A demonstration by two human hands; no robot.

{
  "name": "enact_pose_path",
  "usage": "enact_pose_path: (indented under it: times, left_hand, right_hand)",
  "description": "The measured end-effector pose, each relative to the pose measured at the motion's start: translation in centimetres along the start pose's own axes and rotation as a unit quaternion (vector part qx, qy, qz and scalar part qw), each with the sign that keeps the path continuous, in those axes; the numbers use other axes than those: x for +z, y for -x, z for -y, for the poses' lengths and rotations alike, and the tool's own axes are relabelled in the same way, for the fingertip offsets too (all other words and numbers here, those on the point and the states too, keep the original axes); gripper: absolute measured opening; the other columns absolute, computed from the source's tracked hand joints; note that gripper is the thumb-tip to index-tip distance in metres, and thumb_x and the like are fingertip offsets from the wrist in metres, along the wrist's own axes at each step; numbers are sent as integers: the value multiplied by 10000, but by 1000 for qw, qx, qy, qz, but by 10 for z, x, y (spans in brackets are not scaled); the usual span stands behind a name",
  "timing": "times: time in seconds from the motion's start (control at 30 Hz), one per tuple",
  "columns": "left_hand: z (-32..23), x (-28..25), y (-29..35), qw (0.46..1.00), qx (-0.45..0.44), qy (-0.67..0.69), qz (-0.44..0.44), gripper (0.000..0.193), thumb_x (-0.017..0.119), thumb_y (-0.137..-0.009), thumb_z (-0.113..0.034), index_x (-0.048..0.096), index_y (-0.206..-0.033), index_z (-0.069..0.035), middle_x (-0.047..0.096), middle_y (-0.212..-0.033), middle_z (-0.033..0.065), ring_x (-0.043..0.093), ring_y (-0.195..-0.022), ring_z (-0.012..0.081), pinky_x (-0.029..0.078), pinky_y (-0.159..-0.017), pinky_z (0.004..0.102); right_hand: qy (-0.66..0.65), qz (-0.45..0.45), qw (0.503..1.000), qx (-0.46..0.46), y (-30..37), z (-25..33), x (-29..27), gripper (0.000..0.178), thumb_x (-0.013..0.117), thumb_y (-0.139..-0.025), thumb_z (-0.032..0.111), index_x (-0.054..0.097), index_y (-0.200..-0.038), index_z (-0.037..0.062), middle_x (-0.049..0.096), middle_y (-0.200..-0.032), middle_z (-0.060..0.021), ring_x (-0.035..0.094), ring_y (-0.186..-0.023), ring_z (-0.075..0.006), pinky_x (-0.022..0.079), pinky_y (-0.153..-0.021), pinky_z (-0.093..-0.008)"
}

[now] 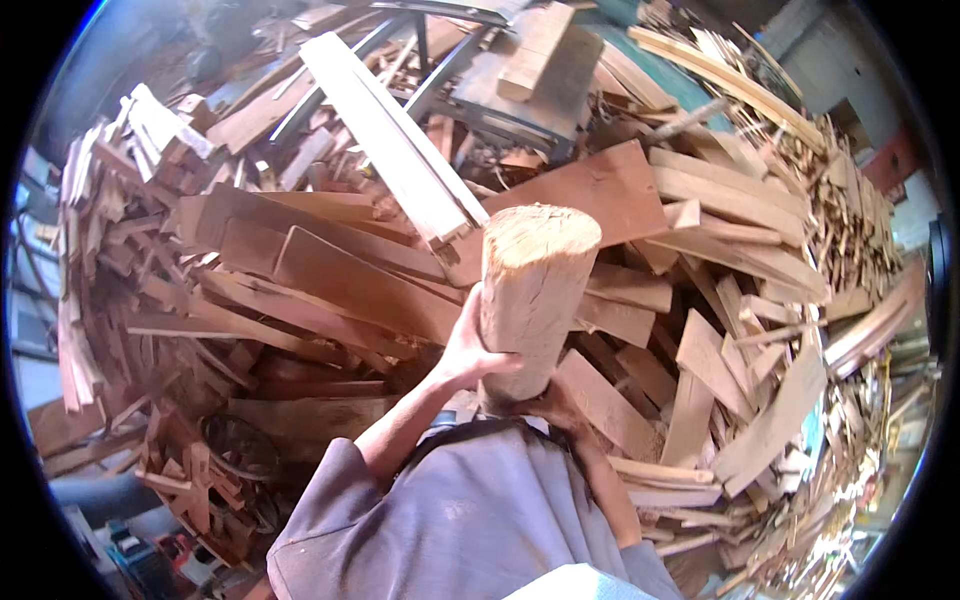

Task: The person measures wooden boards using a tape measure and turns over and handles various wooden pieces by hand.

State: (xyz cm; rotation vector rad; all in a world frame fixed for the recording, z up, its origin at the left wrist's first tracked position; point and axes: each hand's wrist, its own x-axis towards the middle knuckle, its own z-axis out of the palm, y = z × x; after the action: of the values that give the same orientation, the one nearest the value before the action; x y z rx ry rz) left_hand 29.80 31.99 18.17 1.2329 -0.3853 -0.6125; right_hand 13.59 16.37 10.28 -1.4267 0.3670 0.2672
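A thick, pale log stands nearly upright in front of my body, its rough cut end facing up. My left hand is wrapped round its left side, thumb across the front. Lower down, near the log's bottom end, my right hand grips it from the right. Shade hides most of the right hand's fingers. Just beyond the log, a long white board slants over the heap, and a wide reddish-brown board lies behind the log's top.
Piled offcuts and planks surround me on both sides. At the far side is a metal frame with a dark flat plate, a wood block on it. A round wire-like object lies at lower left, with red and teal tools beyond.
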Motion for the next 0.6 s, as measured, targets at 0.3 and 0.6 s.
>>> enact_pose_path:
  times: [0.3,0.6]
  left_hand:
    - [21,32,-11,989,-40,106,-94,1245,883,-661,-247,64,-1561,17,367,-1496,192,368,-1392,280,286,-1163,409]
    - [42,47,42,964,-165,201,-57,1082,883,-710,-343,217,-1519,-75,422,-1437,145,455,-1311,263,405,-1086,431]
  right_hand:
    - [-95,-85,988,-89,35,66,-19,859,855,-720,383,477,-1368,-36,617,-1227,-127,583,-1141,-216,488,-956,-337]
    - [-85,-72,992,-60,-4,65,-25,850,819,-754,403,466,-1350,-89,616,-1209,-165,624,-1059,-248,517,-911,-355]
